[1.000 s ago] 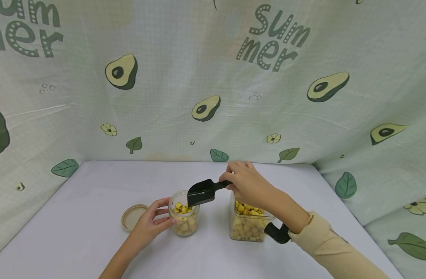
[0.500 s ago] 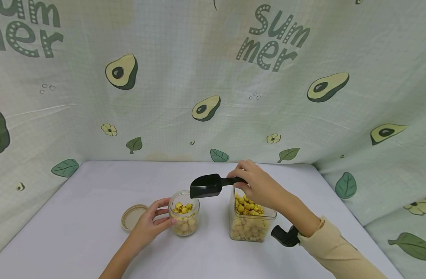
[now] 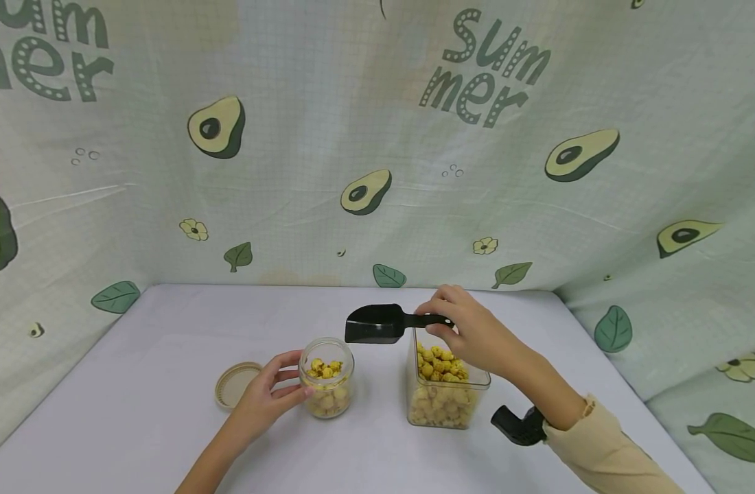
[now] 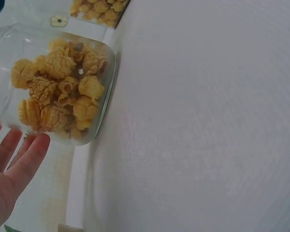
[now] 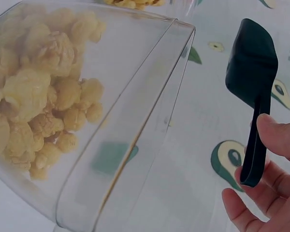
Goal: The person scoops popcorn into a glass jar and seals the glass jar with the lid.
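Note:
My left hand (image 3: 263, 405) holds the side of an open glass jar (image 3: 346, 385), partly filled with yellow popcorn (image 3: 324, 369). In the left wrist view, its fingertips (image 4: 36, 147) lie against the jar's glass. My right hand (image 3: 462, 328) pinches the handle of a black scoop (image 3: 375, 325) between thumb and fingers. The scoop hangs level in the air, between the jar and a clear square container (image 3: 482, 381), higher than both rims. More popcorn (image 5: 50, 111) fills much of that container, which stands below my right hand.
A round lid with a beige rim (image 3: 235, 384) lies on the white table (image 3: 136, 412), left of the jar. A black device (image 3: 519, 425) sits at my right wrist. Behind the table hangs a cloth printed with avocados (image 3: 365, 192).
My right hand has drawn the scoop up and to the right, away from over the jar's mouth, and the scoop has levelled out. The left hand and jar have stayed in place.

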The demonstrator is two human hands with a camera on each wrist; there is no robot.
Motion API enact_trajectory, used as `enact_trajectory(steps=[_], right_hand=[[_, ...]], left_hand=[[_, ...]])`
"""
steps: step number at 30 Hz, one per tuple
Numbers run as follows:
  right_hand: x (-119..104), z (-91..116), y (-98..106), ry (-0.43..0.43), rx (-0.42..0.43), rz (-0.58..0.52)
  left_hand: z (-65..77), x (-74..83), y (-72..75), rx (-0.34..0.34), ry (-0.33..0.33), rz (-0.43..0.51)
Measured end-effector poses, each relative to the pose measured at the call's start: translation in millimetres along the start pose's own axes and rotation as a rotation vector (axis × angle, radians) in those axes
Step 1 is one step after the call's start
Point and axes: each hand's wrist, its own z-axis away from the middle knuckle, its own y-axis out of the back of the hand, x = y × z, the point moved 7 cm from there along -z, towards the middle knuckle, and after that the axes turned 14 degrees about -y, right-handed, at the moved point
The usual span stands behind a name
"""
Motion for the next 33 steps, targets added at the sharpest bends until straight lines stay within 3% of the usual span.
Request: enact_trajectory(steps=[25, 29, 33], right_hand=[[36.5, 22.2, 20.6, -0.050, 0.088, -0.045], [42.0, 27.0, 23.4, -0.046, 0.107, -0.048], [46.7, 32.2, 25.7, -0.049, 0.118, -0.037]], left_hand=[[0.1, 3.3, -0.4, -0.002, -0.027, 0.011], [0.5, 4.1, -0.1, 0.000, -0.044, -0.020], [0.8, 10.9, 0.9, 0.005, -0.094, -0.108]])
